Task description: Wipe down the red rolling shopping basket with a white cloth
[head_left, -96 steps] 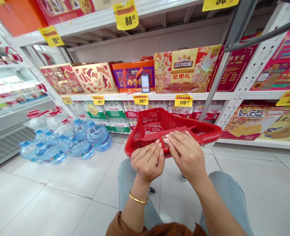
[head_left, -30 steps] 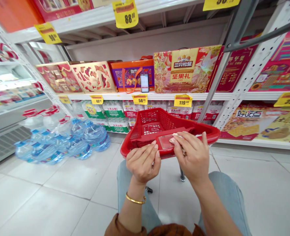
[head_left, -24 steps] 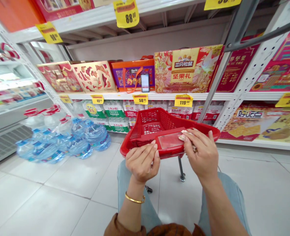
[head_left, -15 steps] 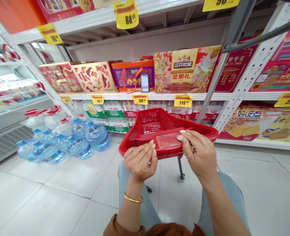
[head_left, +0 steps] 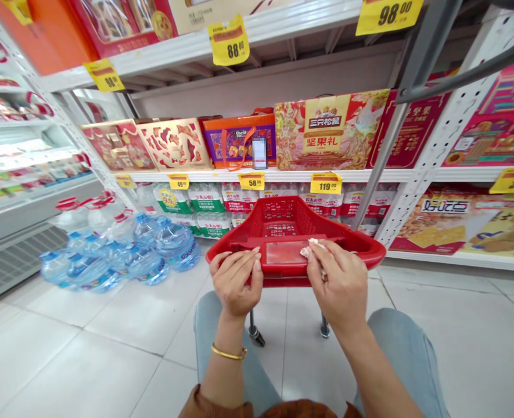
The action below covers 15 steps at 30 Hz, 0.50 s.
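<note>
Left hand [head_left: 238, 280] clamped on the red cart [head_left: 322, 219], right beside its clear panel [head_left: 283, 253]; right hand [head_left: 339, 278] pinches a crumpled white wad [head_left: 305, 251] against that panel!

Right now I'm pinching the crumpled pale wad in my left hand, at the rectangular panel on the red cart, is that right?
Not quite: the head view shows the crumpled pale wad in your right hand, not your left hand. It is at the rectangular panel on the red cart, as you said.
</note>
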Motion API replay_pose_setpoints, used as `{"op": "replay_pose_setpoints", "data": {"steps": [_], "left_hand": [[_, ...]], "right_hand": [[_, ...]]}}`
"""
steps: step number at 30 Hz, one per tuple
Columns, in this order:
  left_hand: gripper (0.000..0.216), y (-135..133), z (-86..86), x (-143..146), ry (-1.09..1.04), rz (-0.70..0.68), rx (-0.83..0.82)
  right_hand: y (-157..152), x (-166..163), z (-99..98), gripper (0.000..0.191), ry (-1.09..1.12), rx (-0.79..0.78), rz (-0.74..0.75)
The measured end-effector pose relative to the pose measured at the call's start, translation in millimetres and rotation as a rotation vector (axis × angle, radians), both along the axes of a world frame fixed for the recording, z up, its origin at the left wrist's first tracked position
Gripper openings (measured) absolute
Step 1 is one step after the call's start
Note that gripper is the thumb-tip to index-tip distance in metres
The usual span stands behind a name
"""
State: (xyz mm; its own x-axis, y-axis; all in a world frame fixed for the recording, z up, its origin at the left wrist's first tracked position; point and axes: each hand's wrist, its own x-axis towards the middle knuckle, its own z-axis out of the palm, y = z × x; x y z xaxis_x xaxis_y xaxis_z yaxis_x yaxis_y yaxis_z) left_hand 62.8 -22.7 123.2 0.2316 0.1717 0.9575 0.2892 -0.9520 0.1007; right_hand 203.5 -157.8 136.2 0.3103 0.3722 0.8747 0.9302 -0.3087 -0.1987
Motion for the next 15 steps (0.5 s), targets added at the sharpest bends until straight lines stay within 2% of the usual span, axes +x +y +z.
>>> {"op": "replay_pose_setpoints", "data": {"steps": [3, 6, 9, 12, 15], "left_hand": [[0.019, -14.7, 7.3, 5.4, -0.026, 0.095, 0.027], [0.026, -35.7, 12.6, 19.5, 0.045, -0.03, 0.005], [0.034, -51.8, 10.4, 35.7, 0.113, -0.176, -0.048], [0.034, -56.7, 3.0, 44.4, 0.084, -0.203, -0.128], [0.033, -53.5, -3.1, 44.9, 0.133, -0.208, -0.105]], "right_hand": [[0.8, -4.0, -0.1, 0.021, -0.014, 0.012, -0.01], [1.7, -8.0, -1.4, 0.02, -0.015, 0.016, 0.014], [2.1, -11.4, -4.0, 0.021, -0.013, 0.026, 0.067], [1.4, -12.0, -6.7, 0.023, -0.026, 0.033, 0.099], [-0.7, -9.2, -7.6, 0.022, -0.04, 0.03, 0.1]]}}
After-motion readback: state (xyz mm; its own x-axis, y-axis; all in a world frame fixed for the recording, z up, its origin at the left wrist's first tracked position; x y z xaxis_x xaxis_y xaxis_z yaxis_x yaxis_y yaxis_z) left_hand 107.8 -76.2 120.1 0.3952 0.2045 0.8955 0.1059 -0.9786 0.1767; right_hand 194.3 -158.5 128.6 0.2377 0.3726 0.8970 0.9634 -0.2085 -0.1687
